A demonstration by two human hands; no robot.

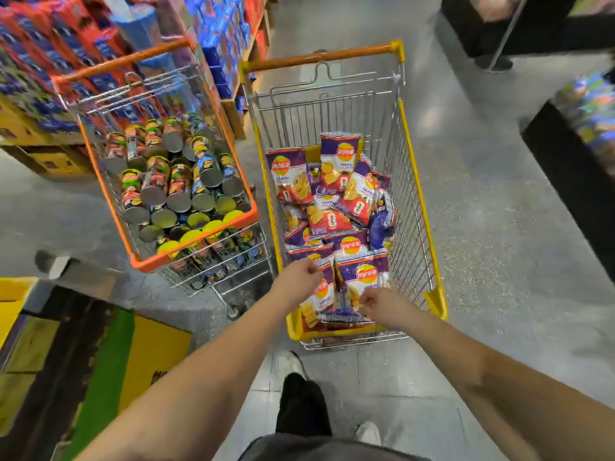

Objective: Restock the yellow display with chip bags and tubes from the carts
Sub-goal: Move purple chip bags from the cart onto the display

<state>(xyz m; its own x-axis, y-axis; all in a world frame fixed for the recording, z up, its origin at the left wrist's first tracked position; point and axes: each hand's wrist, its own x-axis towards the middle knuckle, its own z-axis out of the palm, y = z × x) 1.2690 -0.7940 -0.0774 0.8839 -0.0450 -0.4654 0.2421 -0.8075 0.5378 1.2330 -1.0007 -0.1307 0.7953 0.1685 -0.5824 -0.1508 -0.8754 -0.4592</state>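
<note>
Overhead, much stays unclear: the shelves of boxed goods at upper left are blurred, the yellow display is cut off at the lower-left edge with only a yellow panel and green strip showing, and the print on the packs cannot be read. A dark stand at right is also cropped.

2 carts stand side by side on the grey floor, their rims close but apart, with open floor to the right of the yellow one and a narrow gap in front of the person's white shoes.

The orange-rimmed cart at left holds stacked chip tubes, most lying with their metal ends up. The yellow-rimmed cart holds a loose heap of purple-and-red chip bags.

Both arms reach into the near end of the yellow cart. The left hand has its fingers curled onto the top edge of a bag; the right hand pinches the nearest bag, which stands tilted against the cart's near wall.
</note>
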